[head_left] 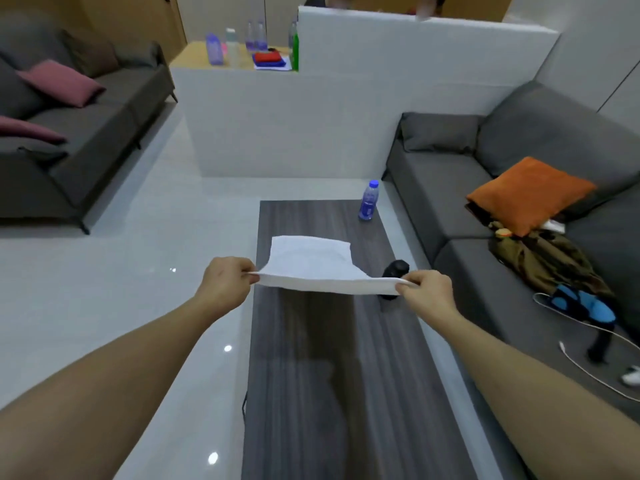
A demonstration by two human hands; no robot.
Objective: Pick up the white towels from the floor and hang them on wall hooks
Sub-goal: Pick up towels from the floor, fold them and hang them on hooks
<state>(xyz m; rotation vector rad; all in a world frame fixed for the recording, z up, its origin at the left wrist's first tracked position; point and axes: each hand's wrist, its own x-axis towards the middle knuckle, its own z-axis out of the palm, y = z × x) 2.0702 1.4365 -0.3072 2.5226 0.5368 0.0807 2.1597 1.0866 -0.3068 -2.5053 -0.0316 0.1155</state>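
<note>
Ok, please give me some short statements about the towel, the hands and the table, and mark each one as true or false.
1. Both hands hold the white towel, left hand and right hand each pinching one end. True.
2. The towel lies on the floor. False: it is held stretched above the dark table.
3. A water bottle with a blue cap stands upright on the table. True.
4. The orange cushion lies on the table. False: it lies on the grey sofa.
5. The towel already hangs on a wall hook. False: no hook is visible.
</note>
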